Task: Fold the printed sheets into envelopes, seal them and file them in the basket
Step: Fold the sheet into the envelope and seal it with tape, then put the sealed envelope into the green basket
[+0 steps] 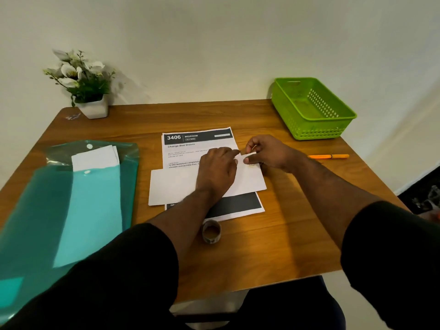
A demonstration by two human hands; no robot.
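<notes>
Head view looks down on a wooden desk, and nearest the person, at 6 o'clock, stands a nearly spent tape roll on its edge, just below the paperwork. Past it, at the centre, a folded white envelope lies slantwise over the stack of printed sheets, whose dark header band shows at 12 o'clock and whose dark footer shows under the envelope's near edge.

The left hand rests on the envelope, palm down with fingers loosely curled, its fingertips reaching toward the upper right corner. The right hand pinches a small pale strip, apparently a piece of tape, between thumb and forefinger just above that corner; so the right grip is closed on the strip, while the left holds nothing and only presses.

Judging by this, the sealing step is in hand. The envelope is light, thin and flexible, so it will slide on the smooth desk unless pinned flat, and it creases easily; it is best taken by an edge or corner. The tape will cling to fingers and wants holding by its very ends.

At 9 o'clock lies a teal plastic folder with white papers inside. At 3 o'clock lies an orange pen. Farther off, at 2 o'clock, the green basket stands with no envelope visible in it, and at 10 o'clock a potted plant stands against the wall.
</notes>
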